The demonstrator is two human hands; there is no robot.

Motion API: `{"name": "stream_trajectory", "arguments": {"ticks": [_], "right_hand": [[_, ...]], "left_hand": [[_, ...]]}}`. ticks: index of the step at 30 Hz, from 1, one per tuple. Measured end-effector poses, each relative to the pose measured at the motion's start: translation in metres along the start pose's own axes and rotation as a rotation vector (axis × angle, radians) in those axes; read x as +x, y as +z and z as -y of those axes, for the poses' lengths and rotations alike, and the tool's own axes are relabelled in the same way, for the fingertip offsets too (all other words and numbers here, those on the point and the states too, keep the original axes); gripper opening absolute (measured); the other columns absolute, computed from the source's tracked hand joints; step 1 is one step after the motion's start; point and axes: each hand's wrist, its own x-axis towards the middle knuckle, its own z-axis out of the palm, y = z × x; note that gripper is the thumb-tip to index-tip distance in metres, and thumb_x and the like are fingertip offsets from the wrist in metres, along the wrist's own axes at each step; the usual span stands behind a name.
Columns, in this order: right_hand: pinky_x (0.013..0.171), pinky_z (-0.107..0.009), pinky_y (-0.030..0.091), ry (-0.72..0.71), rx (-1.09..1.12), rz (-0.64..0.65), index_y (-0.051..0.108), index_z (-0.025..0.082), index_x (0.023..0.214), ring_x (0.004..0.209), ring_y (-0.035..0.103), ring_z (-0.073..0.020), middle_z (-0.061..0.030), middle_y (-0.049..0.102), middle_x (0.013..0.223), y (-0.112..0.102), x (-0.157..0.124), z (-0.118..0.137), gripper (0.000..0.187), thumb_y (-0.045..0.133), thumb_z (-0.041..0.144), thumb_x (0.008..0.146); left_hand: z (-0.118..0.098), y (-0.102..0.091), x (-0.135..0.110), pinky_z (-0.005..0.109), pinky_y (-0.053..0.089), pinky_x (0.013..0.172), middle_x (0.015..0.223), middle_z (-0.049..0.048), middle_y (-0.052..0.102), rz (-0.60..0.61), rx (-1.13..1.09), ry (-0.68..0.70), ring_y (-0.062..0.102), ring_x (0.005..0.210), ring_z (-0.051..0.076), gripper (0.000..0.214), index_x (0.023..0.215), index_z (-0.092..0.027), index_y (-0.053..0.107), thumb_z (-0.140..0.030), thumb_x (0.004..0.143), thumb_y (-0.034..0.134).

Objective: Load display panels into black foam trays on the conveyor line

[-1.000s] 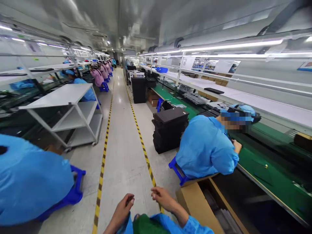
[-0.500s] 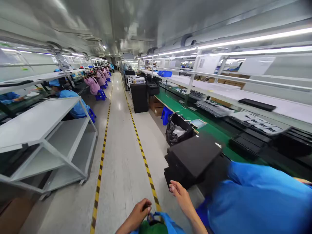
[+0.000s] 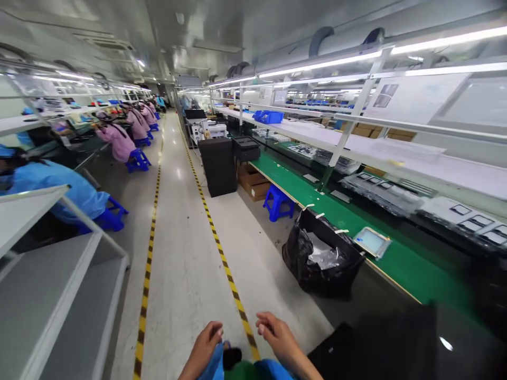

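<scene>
**Two loose hands above the aisle, dark stack off at 4 o'clock**

Okay so, reading the view as a clock face: the left hand (image 3: 205,343) sits between 6 and 7, the right hand (image 3: 279,338) between 5 and 6. Both are bare and half curled, with a narrow gap between thumb and fingers, well apart from each other. A yellow-and-black floor stripe (image 3: 237,302) runs down between them.

Closest thing to the right hand is a black flat-topped stack (image 3: 392,343) around 4 o'clock, near that forearm but too dark and blurred to make out much. Just past it, also toward 4, there's a black bag (image 3: 325,282) gaping open with clear plastic (image 3: 325,257) inside, up against the green bench (image 3: 273,166). A framed panel (image 3: 372,241) lies on that bench between 3 and 4.

Over at 8 there's a white shelved cart (image 3: 47,290), and a person in blue (image 3: 59,187) sits at 9.
</scene>
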Motion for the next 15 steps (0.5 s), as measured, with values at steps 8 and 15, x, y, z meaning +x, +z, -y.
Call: {"name": "stream_trajectory", "arguments": {"ticks": [8,15], "right_hand": [[0.083,-0.043,0.055,0.183,0.135,-0.260,0.068,0.020,0.119,0.096,0.070,-0.0316,-0.0164,0.073,0.111,-0.093,0.208,-0.024,0.073,0.059,0.076,0.072],[0.063,-0.034,0.051,0.113,0.254,-0.450,0.066,0.014,0.106,0.073,0.067,-0.0221,-0.0092,0.070,0.084,-0.248,0.549,0.063,0.067,0.065,0.066,0.064]], "left_hand": [[-0.186,-0.050,0.287,0.037,0.050,0.094,0.107,0.0131,0.074,0.247,0.237,0.250,0.068,0.101,0.026,0.038,0.103,-0.018,0.065,-0.049,0.084,0.052],[-0.217,-0.033,0.514,0.035,0.054,0.084,0.092,0.0092,0.073,0.280,0.082,0.138,0.069,0.088,0.025,0.045,0.094,-0.020,0.064,-0.062,0.078,0.060]]}}
